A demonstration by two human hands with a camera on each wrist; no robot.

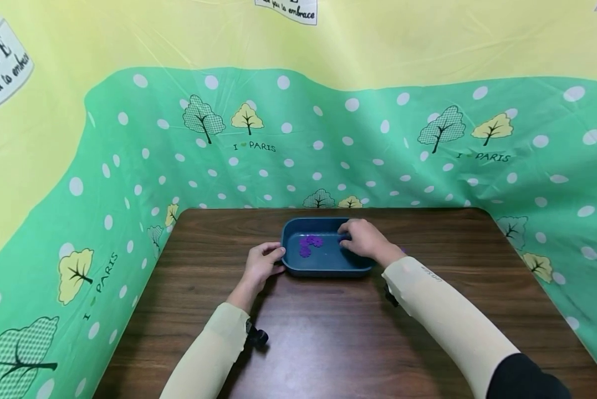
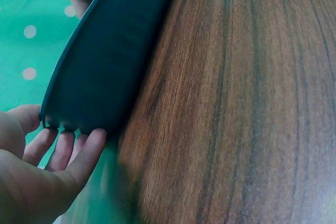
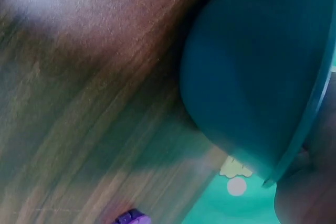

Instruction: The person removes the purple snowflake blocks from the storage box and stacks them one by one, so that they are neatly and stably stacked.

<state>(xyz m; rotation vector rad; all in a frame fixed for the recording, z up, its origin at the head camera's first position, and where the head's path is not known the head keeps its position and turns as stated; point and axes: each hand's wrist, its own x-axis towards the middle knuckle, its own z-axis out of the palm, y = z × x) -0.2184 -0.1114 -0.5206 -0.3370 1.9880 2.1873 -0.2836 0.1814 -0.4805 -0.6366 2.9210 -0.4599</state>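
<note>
A blue tray (image 1: 328,272) stands on the table, with several small purple pieces (image 1: 305,242) lying in its left part. At the tray's left end my left hand (image 1: 262,263) grips it, thumb by the rim and fingertips against the outer wall, as the left wrist view shows at the tray wall (image 2: 100,66). My right hand (image 1: 365,239) reaches over the tray's right part with bent fingers. Something small and dark shows by its fingertips; whether they hold it is unclear. In the right wrist view the tray (image 3: 252,77) hides the fingertips.
Another purple piece (image 1: 404,250) lies on the brown wooden table (image 1: 328,332) just right of the tray, beyond my right wrist; the right wrist view shows a purple piece (image 3: 134,217) at its bottom edge. A green and yellow patterned cloth (image 1: 378,138) hangs behind the table.
</note>
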